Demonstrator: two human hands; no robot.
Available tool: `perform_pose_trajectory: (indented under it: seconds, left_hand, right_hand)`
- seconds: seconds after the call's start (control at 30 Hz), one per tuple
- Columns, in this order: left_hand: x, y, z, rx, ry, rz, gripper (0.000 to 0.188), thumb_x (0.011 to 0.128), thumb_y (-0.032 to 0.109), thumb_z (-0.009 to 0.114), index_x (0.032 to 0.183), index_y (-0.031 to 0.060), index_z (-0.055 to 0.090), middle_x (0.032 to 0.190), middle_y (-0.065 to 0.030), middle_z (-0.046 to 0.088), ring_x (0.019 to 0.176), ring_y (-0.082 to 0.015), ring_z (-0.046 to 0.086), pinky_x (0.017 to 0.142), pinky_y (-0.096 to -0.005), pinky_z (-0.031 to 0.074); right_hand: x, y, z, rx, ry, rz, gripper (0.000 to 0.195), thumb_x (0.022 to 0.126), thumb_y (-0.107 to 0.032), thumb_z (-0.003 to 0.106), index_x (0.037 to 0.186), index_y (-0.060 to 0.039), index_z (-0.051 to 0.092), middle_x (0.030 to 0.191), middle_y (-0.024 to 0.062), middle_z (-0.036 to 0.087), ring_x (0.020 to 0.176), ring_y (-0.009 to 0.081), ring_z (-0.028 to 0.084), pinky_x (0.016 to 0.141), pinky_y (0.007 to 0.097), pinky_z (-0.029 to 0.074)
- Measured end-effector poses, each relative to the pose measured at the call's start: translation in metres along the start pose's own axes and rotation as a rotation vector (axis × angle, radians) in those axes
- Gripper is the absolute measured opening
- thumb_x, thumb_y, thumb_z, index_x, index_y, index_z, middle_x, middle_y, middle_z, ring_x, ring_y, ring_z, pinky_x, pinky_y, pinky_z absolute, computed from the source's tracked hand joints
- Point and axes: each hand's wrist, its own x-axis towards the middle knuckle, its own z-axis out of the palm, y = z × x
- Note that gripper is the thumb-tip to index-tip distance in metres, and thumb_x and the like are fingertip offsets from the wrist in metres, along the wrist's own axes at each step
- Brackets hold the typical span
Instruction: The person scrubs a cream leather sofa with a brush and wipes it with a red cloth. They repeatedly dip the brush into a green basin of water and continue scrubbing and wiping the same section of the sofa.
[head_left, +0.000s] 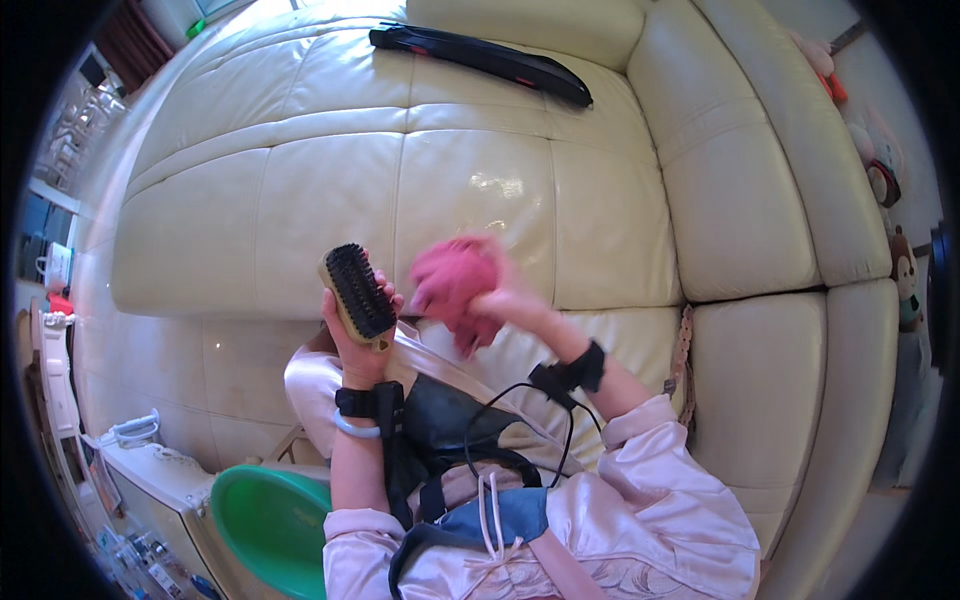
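Note:
In my left hand (367, 330) lies a scrubbing brush (360, 292) with a pale back and black bristles, the bristles facing up. My right hand (506, 300) is closed on a crumpled pink cloth (457, 285), blurred by motion, just right of the brush. The two hands are apart, above my lap and near the front of a cream leather sofa (472, 187). A black band sits on each wrist, and a black cable hangs by the right one.
A long black case (480, 64) with red marks lies on the far sofa seat. A green plastic basin (270, 525) stands at lower left beside a white cabinet (157, 480). Bottles (161, 570) stand at the bottom left, and plush toys (906, 277) are behind the sofa's right backrest.

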Motion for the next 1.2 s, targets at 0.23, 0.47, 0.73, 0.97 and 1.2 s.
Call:
perform_pose_trajectory:
  seconds: [0.23,0.47,0.73,0.97,1.2]
  left_hand:
    - [0.002,-0.003,0.006,-0.107,-0.020,-0.009,0.068,0.097,0.050,0.054,0.147,0.0066,0.040,0.109,-0.0124,0.057,0.096,-0.0237,0.060,0.088,-0.0388,0.052]
    - [0.000,-0.010,0.013,-0.001,0.090,-0.073,0.064,0.098,0.055,0.046,0.143,0.0084,0.045,0.109,-0.0106,0.061,0.094,-0.0213,0.064,0.086,-0.0377,0.055]
    - [0.000,-0.009,0.018,0.008,0.103,-0.049,0.068,0.098,0.057,0.044,0.144,0.0080,0.042,0.105,-0.0107,0.057,0.091,-0.0206,0.060,0.083,-0.0367,0.052]
    - [-0.005,-0.001,0.020,-0.003,0.088,-0.020,0.072,0.098,0.060,0.040,0.147,0.0073,0.038,0.099,-0.0086,0.055,0.088,-0.0191,0.056,0.080,-0.0336,0.049]
    - [-0.005,0.000,0.022,0.090,0.051,-0.086,0.077,0.095,0.062,0.044,0.148,0.0064,0.037,0.100,-0.0095,0.056,0.090,-0.0203,0.056,0.082,-0.0360,0.048]
  right_hand:
    - [0.035,0.009,-0.208,-1.452,0.604,-0.053,0.089,0.078,-0.034,0.076,0.153,-0.0151,0.031,0.151,0.0276,0.035,0.140,0.0413,0.036,0.113,0.0485,0.037]
    - [0.070,0.054,-0.134,-1.601,0.502,-0.042,0.077,0.077,-0.063,0.073,0.143,-0.0341,0.047,0.157,0.0118,0.029,0.143,0.0541,0.016,0.094,0.0811,0.032]
    - [0.223,0.040,-0.043,-1.556,0.650,-0.494,0.015,0.089,-0.027,0.062,0.096,-0.0140,0.067,0.105,0.0091,0.068,0.098,0.0269,0.062,0.093,0.0471,0.039]
    - [0.161,0.045,0.042,-1.276,-0.244,-1.012,0.027,0.071,-0.020,0.074,0.097,-0.0148,0.068,0.120,0.0087,0.061,0.111,0.0360,0.053,0.096,0.0486,0.047]
    - [0.255,0.028,-0.061,-1.774,0.283,-0.792,0.022,0.077,-0.021,0.071,0.098,-0.0191,0.071,0.118,0.0103,0.062,0.112,0.0346,0.054,0.088,0.0492,0.049]
